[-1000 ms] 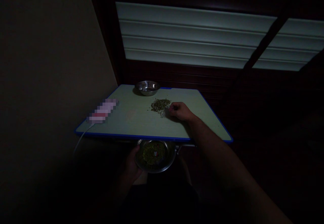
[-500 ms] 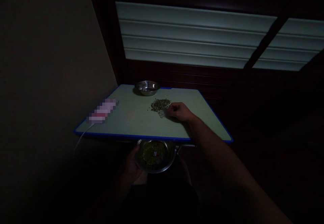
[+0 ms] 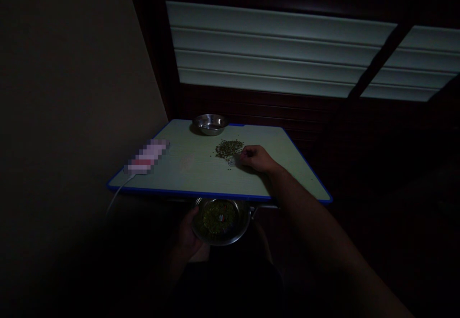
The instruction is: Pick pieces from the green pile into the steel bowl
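Note:
My left hand grips the left rim of a steel bowl, just below the front edge of the table. Small green grains or seeds lie in that bowl, with a small red and white patch among them. My right hand is closed low over the tabletop, its fingertips at the right side of a pile of small brownish-green grains. A small pale flat piece shows at those fingertips; its kind is too dim to make out. A few grains lie loose beside it.
A second steel bowl stands at the back of the pale, blue-edged table. At the left lies a blurred pink object with a white cable. A wall rises on the left, and dark wood with pale slats stands behind.
My right hand stays beside the pile with barely any shift; a few grains now lie a little nearer the front edge. My left hand and its bowl look unchanged.

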Demonstrator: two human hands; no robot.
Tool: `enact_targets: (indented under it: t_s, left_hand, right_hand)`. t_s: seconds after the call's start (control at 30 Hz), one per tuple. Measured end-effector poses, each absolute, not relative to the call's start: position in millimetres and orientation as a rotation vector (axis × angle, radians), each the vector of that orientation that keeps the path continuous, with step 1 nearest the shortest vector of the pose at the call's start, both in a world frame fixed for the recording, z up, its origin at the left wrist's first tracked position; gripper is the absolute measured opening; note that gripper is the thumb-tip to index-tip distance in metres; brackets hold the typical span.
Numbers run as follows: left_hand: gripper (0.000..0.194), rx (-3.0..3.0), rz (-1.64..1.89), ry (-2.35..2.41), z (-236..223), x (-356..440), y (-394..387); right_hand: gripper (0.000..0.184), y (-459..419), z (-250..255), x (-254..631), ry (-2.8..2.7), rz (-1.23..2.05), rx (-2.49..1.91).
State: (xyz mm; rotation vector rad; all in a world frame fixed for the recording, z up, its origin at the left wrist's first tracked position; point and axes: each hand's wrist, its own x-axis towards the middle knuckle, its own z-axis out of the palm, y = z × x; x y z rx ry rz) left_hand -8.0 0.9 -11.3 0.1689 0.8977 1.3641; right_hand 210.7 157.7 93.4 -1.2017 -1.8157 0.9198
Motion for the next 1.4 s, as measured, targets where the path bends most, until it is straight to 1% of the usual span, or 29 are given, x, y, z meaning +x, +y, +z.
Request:
enact_targets:
  t_s: [0.33, 0.6, 0.77, 1.03, 1.23, 1.4]
  left_hand:
    - [0.022, 0.136, 1.353, 0.906, -6.6, -7.5, -0.5]
    - [0.022, 0.164, 1.357, 0.906, -12.3, -8.9, 0.4]
    - [0.023, 0.163, 1.363, 0.906, -12.5, -8.6, 1.0]
    - [0.021, 0.147, 1.351, 0.91, -11.9, -8.6, 1.4]
    - [0.023, 0.162, 1.346, 0.91, -13.6, -9.2, 1.0]
    - [0.024, 0.162, 1.341, 0.931, -13.8, -9.4, 0.8]
  right_hand:
    - [0.009, 161.5, 90.4, 213.7, -1.818, 0.747, -1.32]
    - [0.009, 163.4, 88.0, 214.5, -1.79, 0.689, -1.325]
    - [0.013, 163.0, 88.6, 214.5, -1.832, 0.74, -1.24]
    - [0.016, 162.0, 89.8, 213.1, -1.792, 0.799, -1.223]
    - [0.016, 160.1, 91.9, 212.3, -1.8, 0.861, -1.218]
    - [0.012, 159.6, 92.7, 212.0, -1.807, 0.835, -1.216]
